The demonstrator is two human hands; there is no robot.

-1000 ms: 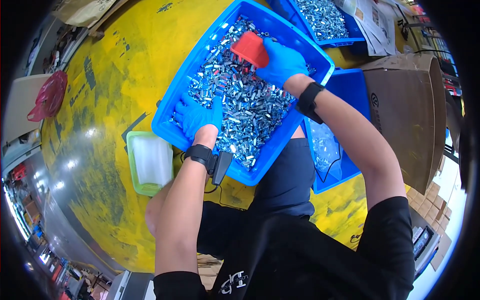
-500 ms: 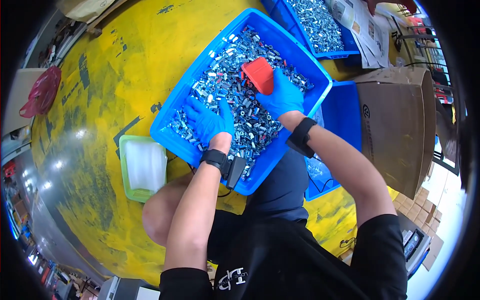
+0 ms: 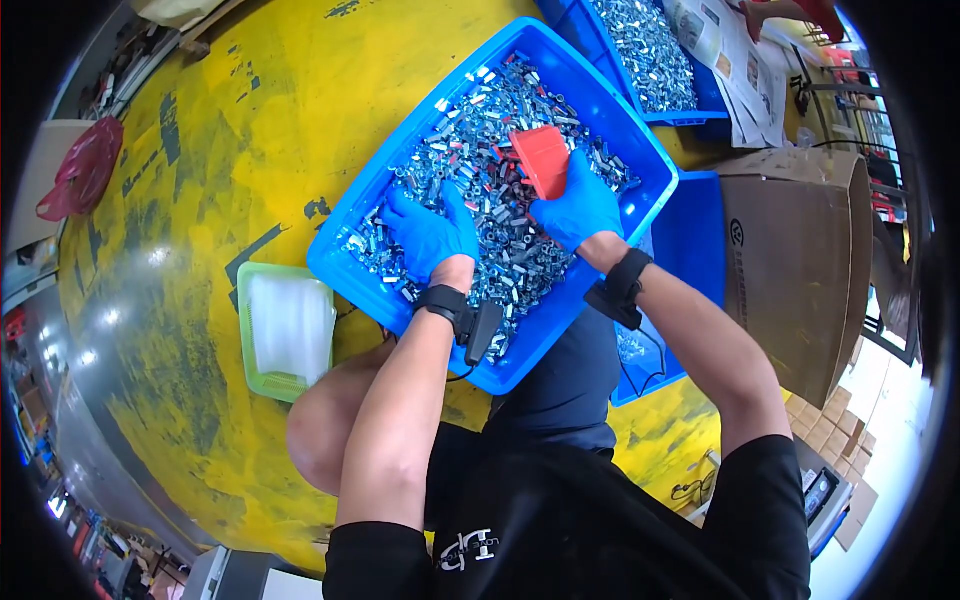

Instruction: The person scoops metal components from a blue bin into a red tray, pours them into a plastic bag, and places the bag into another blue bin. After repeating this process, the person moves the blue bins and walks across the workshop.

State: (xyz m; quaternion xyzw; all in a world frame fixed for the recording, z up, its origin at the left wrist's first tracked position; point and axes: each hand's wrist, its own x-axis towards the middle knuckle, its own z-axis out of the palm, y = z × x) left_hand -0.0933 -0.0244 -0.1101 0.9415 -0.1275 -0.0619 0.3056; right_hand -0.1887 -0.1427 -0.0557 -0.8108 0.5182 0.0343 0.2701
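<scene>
A worn yellow floor (image 3: 330, 80) around us
On our left we see a green basket (image 3: 263, 383) holding something white (image 3: 290, 325), a red plastic bag (image 3: 85, 170) farther out; on our right, a large cardboard box (image 3: 790, 265), printed sheets of paper (image 3: 747, 85) beyond it, and small brown cartons (image 3: 828, 428) near its lower edge.

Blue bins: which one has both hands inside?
The middle bin, where the right hand holds the red tub and the left hand touches metal parts. The top bin and the lower bin by the carton have no hand inside.
</scene>
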